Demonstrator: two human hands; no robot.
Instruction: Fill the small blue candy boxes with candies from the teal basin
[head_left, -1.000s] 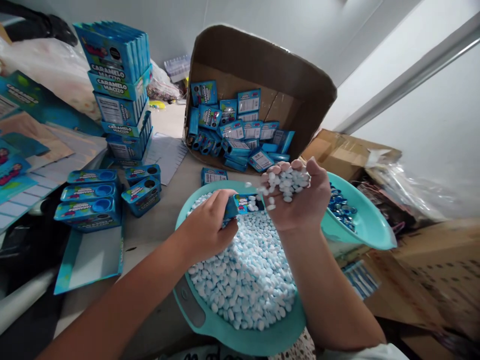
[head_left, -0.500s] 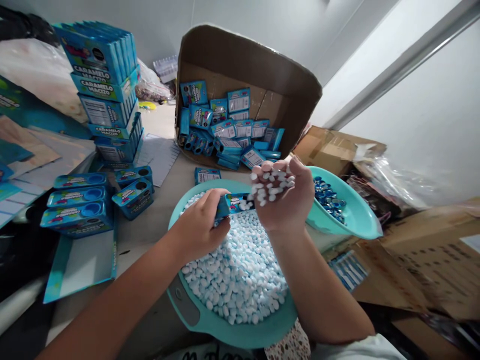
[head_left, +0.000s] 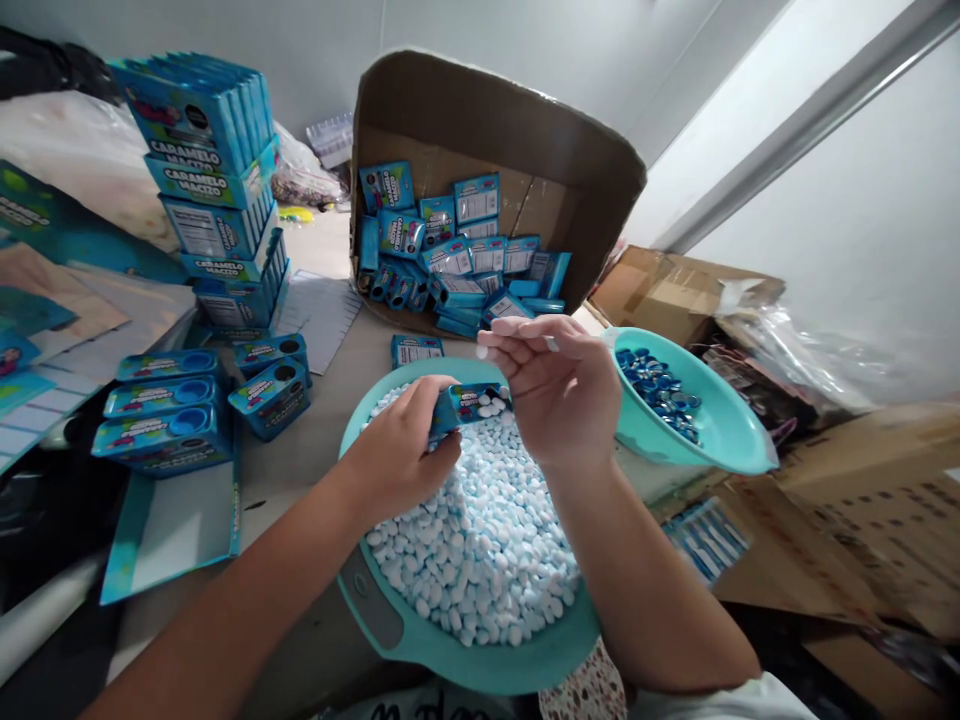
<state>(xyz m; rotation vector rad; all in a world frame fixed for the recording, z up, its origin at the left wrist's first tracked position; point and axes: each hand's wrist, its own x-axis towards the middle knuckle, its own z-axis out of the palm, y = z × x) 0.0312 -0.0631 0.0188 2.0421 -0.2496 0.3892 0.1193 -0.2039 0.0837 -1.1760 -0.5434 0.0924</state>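
Over the teal bowl (head_left: 450,668) full of white and pale blue candies (head_left: 480,560), my left hand (head_left: 401,440) grips a small blue candy box (head_left: 454,408). Its end opening faces right, with several white candies (head_left: 491,405) showing in it. Beside that opening, my right hand (head_left: 566,390) is palm up, fingers stretched out toward the upper left. One or two candies remain near its fingertips, and the palm is bare.
A cardboard box (head_left: 499,130) holding many blue boxes stands behind the bowl. Stacked display packs (head_left: 217,190) and upright candy boxes (head_left: 161,425) are at left. A second teal bowl (head_left: 720,430) at right contains shiny blue caps (head_left: 660,390). Cartons (head_left: 862,500) lie beyond.
The heap of candies has left my right palm, and its fingers have flattened out. More candies show at the box's opening. My left hand keeps its hold on the box.
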